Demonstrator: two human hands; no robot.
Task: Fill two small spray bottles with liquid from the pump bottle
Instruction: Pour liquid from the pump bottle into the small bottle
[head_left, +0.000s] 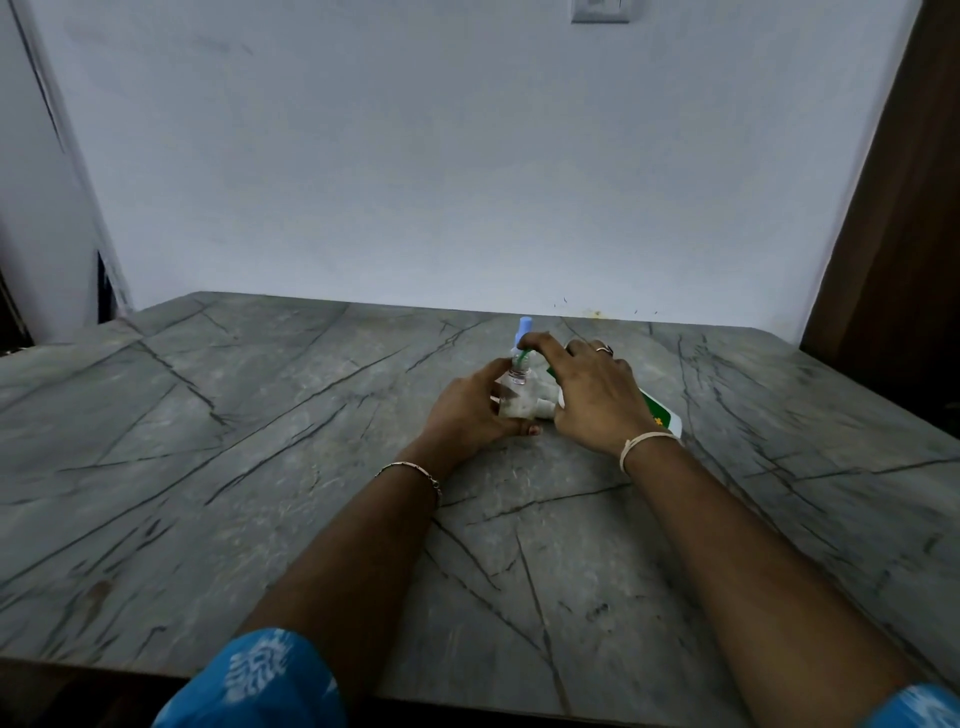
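The left hand (475, 402) curls round a small clear spray bottle (514, 397) upright on the table (260, 467). The right hand (592, 389) grips the tilted pump bottle (660, 413), forefinger on its green spout at the small bottle's mouth. A blue cap (523, 328) shows just behind.

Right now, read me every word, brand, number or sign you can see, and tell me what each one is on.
No text here can be read.
On the pump bottle: a green and white label with a yellow mark, partly under the right hand; any lettering is too blurred to read.
On the clear spray bottle in the left hand: no print visible.
On the blue cap behind it: plain.
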